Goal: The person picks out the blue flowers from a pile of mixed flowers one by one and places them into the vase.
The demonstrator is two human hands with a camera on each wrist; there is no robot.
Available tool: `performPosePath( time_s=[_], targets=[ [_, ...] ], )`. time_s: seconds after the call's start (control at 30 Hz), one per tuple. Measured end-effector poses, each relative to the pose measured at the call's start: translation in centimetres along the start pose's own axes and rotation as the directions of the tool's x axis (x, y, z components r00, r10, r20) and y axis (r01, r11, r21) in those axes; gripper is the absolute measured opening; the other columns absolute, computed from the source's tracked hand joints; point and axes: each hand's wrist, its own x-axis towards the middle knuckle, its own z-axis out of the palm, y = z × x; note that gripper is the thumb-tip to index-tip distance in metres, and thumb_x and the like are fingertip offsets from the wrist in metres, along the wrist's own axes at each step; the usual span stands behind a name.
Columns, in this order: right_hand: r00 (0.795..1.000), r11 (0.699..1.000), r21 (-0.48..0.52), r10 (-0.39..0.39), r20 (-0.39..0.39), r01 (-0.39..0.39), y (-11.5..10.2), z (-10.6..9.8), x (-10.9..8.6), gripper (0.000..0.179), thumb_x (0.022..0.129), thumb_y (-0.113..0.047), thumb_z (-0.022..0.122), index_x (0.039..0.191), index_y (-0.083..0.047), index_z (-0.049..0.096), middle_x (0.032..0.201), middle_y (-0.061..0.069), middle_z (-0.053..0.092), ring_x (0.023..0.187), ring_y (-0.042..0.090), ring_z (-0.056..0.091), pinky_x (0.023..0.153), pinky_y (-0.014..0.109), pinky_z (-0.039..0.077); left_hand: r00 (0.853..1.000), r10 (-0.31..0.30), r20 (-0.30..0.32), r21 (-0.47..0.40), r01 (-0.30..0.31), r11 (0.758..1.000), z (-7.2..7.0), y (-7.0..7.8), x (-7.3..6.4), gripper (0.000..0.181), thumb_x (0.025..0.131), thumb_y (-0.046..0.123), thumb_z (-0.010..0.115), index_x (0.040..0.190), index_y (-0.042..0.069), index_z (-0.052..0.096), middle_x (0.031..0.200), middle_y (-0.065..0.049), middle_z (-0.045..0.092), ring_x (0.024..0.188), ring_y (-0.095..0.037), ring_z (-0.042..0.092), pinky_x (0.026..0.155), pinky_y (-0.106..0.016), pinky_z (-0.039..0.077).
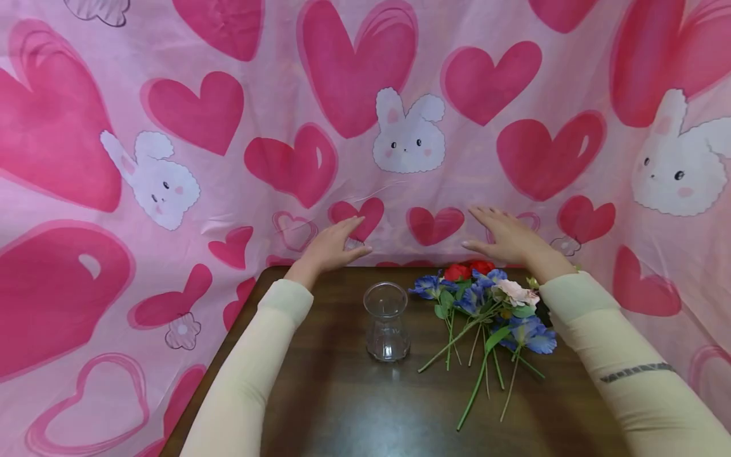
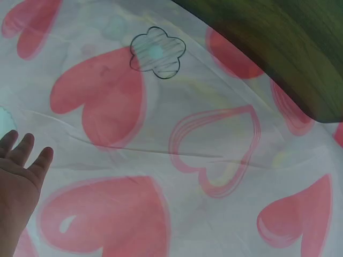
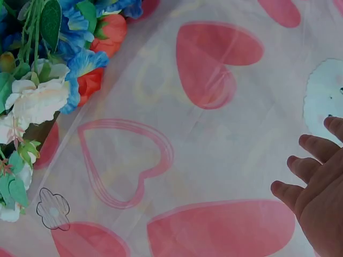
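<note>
**One glass vase [image 1: 388, 343] beside one pile of flowers [image 1: 473, 298]**

On my head feed I count two hands in the air. The left hand [image 1: 331, 247], fingers straight and thumb spread apart, shows above the far left part of the one dark wooden surface [image 1: 320, 393]; the right hand [image 1: 505, 240], fingers likewise extended, shows just above the far side of the pile. The vase stands upright on the surface, between the two pale sleeves [image 1: 582, 304]. The flowers lie to its right: I make out two red blooms [image 1: 457, 273], one pale pink bloom [image 1: 516, 292] and at least three blue blooms [image 1: 531, 333] (petals overlap, so I cannot settle the exact number), with stems pointing toward the camera. Behind hangs a pink cloth [image 1: 394, 190] bearing three white rabbits [image 1: 408, 152].
</note>
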Motion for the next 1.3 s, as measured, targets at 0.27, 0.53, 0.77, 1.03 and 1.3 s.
performPosePath(
  time_s=[0.27,0.53,0.77,1.03,1.3],
  targets=[
    [0.999,1.0,0.023,0.003,-0.054,-0.001,-0.3,0.3,-1.9,0.085,0.092,-0.06,0.054,0.157,-0.019,0.018,0.156,0.021,0.022,0.141,0.047,0.014,0.104,0.072,0.015,0.998,0.038,-0.057,-0.011,-0.039,0.999,0.6,0.1,-1.7,0.077,0.088,0.057,0.06,0.153,0.023,0.033,0.154,-0.005,0.035,0.14,-0.024,0.032,0.111,-0.049,0.027],
    [0.995,0.998,0.056,0.011,-0.098,-0.006,-0.3,0.9,-3.6,0.082,0.093,-0.056,0.055,0.156,-0.017,0.019,0.154,0.024,0.025,0.139,0.047,0.021,0.103,0.071,0.02,0.993,0.074,-0.09,-0.054,-0.079,0.995,1.4,0.1,-3.4,0.077,0.089,0.055,0.061,0.153,0.023,0.033,0.154,-0.004,0.035,0.14,-0.022,0.032,0.111,-0.046,0.028],
    [0.99,0.994,0.111,0.0,-0.143,0.016,-0.7,1.6,-5.1,0.078,0.095,-0.049,0.056,0.155,-0.013,0.022,0.154,0.024,0.027,0.137,0.047,0.026,0.101,0.07,0.024,0.987,0.089,-0.131,-0.106,-0.103,0.989,2.2,0.3,-4.8,0.078,0.088,0.053,0.064,0.152,0.021,0.033,0.152,-0.004,0.038,0.139,-0.022,0.033,0.111,-0.045,0.029],
    [0.981,0.988,0.155,0.031,-0.191,-0.001,-0.6,2.7,-6.7,0.078,0.095,-0.046,0.059,0.154,-0.009,0.025,0.151,0.025,0.032,0.124,0.048,0.045,0.097,0.069,0.031,0.989,0.05,-0.137,-0.199,-0.076,0.977,3.5,0.9,-6.1,0.082,0.089,0.054,0.063,0.153,0.016,0.031,0.154,-0.005,0.036,0.139,-0.025,0.033,0.11,-0.048,0.03],
    [0.967,0.981,0.195,0.038,-0.252,0.012,0.3,4.9,-8.3,0.075,0.096,-0.042,0.06,0.152,-0.004,0.028,0.135,0.026,0.05,0.107,0.043,0.058,0.086,0.064,0.045,0.987,0.024,-0.161,-0.251,-0.064,0.966,6.1,1.2,-7.3,0.087,0.087,0.041,0.072,0.155,0.02,0.023,0.153,-0.006,0.037,0.14,-0.021,0.033,0.111,-0.044,0.029]
  ],
)
